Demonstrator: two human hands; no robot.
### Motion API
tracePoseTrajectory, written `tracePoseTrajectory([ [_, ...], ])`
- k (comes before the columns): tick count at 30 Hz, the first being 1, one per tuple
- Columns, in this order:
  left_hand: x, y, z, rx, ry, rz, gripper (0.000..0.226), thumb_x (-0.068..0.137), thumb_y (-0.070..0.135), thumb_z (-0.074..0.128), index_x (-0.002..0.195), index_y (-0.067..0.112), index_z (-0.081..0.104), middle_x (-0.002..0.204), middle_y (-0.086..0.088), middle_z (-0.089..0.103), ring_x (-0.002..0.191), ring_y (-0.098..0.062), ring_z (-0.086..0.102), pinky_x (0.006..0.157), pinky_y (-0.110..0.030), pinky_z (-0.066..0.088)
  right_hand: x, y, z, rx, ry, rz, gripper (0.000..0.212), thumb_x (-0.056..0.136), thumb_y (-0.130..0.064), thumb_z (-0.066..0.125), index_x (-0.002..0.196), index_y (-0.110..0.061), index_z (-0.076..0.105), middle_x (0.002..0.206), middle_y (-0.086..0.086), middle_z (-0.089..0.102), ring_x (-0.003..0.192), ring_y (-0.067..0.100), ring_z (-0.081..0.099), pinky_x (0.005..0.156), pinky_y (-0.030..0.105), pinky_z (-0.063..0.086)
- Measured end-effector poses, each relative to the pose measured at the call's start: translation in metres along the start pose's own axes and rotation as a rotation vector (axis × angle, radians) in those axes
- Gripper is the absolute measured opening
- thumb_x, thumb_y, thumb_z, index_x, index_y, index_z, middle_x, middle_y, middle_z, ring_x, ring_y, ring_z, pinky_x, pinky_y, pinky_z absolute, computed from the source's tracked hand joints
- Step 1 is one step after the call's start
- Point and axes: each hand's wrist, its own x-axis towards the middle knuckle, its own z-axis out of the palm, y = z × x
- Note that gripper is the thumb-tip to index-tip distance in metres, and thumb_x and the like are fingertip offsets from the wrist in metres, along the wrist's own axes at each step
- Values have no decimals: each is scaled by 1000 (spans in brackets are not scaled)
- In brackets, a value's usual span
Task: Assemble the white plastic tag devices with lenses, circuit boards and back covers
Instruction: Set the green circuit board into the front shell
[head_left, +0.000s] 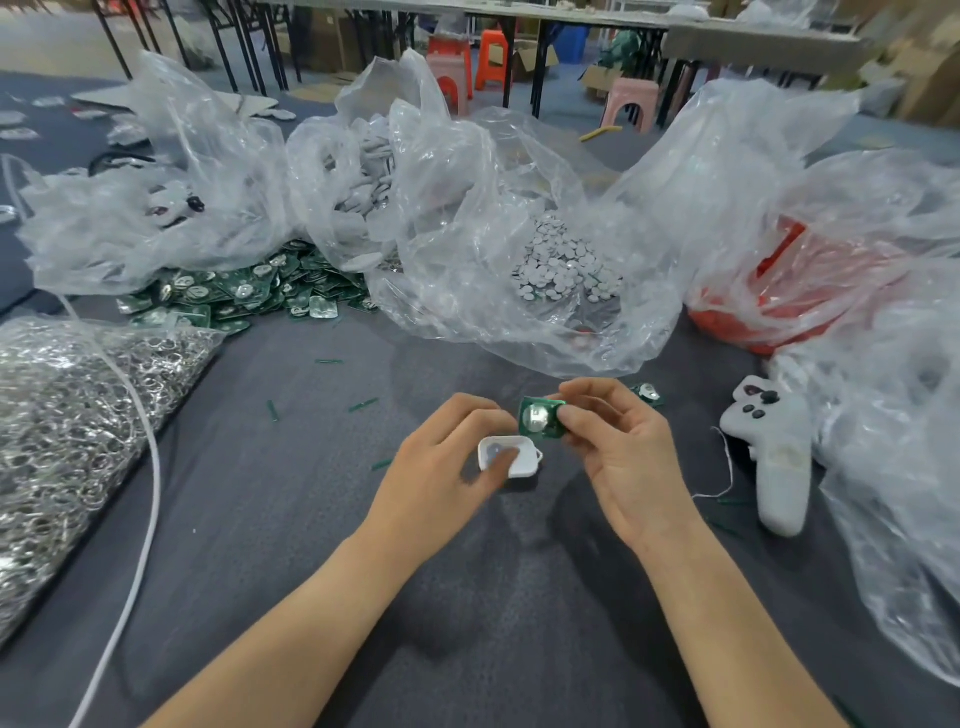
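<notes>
We begin with the bags. A clear plastic bag (519, 332) lies open at the middle of the table (291, 519), and in it sits a heap of small round pale discs (566, 260). Behind it to the left, a second clear bag (332, 135) holds grey-white flat pieces (369, 171), blurred by the crumpled film so that we cannot name them. At the left edge a bag of metal rings (62, 415) runs out of view. A pile of green circuit boards (249, 291) spreads over the dark cloth at the foot of the far-left bag (130, 223), whose own contents we can hardly make out. On the right something red (779, 291) shows through layers of film. We cannot tell whether it is a basin or a sack.

Near the front of the table the left hand (447, 452) grips a white tag shell (511, 460), hollow side up, with one fingertip pressed into it. The right hand (618, 452) pinches a circuit board (540, 418) with a silver coin cell between thumb and fingers, just above the shell's far edge. Whether board and shell touch, we cannot tell.

Behind the right hand a spare board (647, 392) lies partly hidden by the fingers. A white controller (774, 452) rests to the right, up against loose film. A white cable (150, 467) curves along the left, beside the rings. Green slivers (363, 404) lie scattered on the cloth. Plastic stools (452, 73) stand far back — among dark table legs.
</notes>
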Motion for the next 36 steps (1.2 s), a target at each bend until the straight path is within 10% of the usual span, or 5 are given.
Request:
tracePoseTrajectory([
  [5,0,-13,3,196,-342,-163,63,73,56,70,124,25,51,112,10,58,112,-14,45,92,-30,32,5,-2,-8,-97,110,-32,24,86,8,59,78,-13,64,66,-4,68,65,10,66,55,21,53],
  [11,0,-15,3,79,-385,-201,59,77,39,57,135,31,45,119,23,57,120,-8,44,99,-29,29,6,0,-15,-323,6,75,23,93,5,52,86,-13,63,82,8,61,87,34,66,63,40,60],
  [20,-1,-17,2,-5,-174,-336,58,76,-6,51,129,16,53,120,2,55,112,-19,48,96,-20,32,5,3,-15,-503,-55,103,21,91,3,57,85,-16,66,87,12,63,66,18,63,46,23,50],
  [27,-7,-14,-3,179,-285,-335,69,64,74,56,118,34,47,92,18,50,92,-4,41,87,-28,27,6,5,-17,-469,-18,48,22,87,7,61,82,-13,68,84,9,66,62,11,67,58,21,55],
  [36,-5,-17,-4,61,-382,-244,69,77,49,70,136,32,39,107,25,59,96,-2,43,95,-30,31,4,0,-17,-506,17,-90,21,81,4,69,78,-17,70,73,-1,71,66,7,66,52,17,50],
])
